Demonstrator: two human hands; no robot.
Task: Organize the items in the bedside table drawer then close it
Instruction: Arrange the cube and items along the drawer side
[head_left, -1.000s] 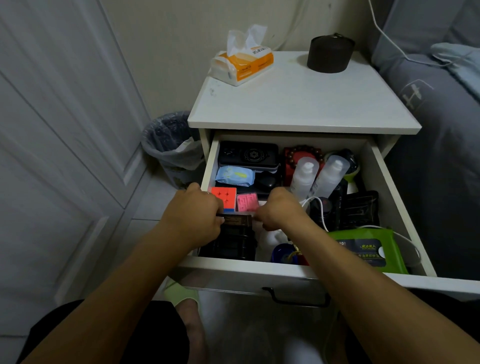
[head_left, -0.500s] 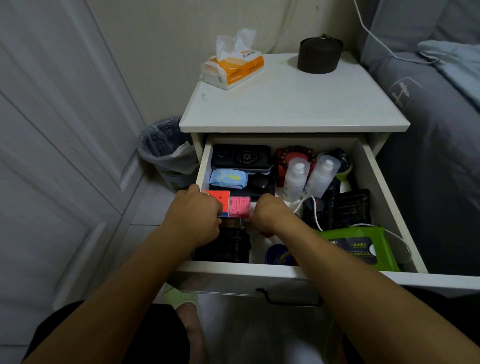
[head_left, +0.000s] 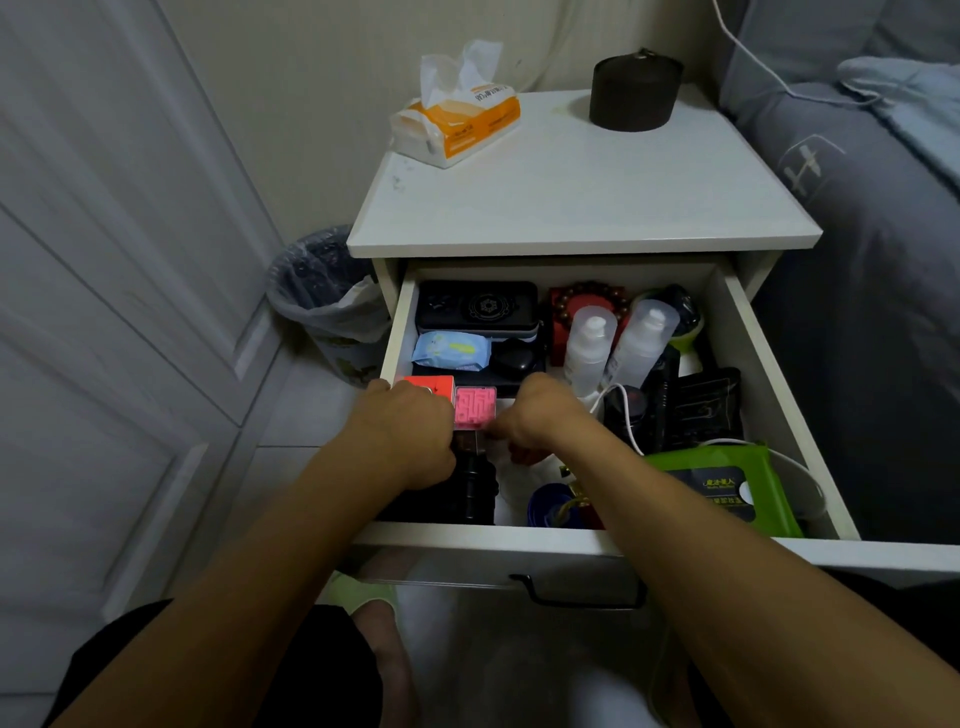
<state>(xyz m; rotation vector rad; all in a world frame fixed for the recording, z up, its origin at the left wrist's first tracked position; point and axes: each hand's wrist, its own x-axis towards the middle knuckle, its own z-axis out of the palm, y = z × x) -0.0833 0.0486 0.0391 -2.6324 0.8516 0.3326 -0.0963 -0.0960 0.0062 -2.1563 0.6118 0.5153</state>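
Bedroom corner, white bedside desk (head_left: 582, 208), drawer (head_left: 519, 538) pulled open, still cluttered. Left hand (head_left: 410, 431) curled over black case (head_left: 467, 488); right hand (head_left: 540, 415) fingers curled at pink maze cube (head_left: 475, 408), grip contents unclear. Sorting underway; next, seat cube, tidy cable (head_left: 623, 410).

Drawer (head_left: 769, 364) in front of me: white painted wood, matt. Two bottles (head_left: 618, 343): frosted translucent plastic. Green wipes pack (head_left: 722, 486): glossy plastic film; pink maze cube (head_left: 475, 408): smooth hard plastic.
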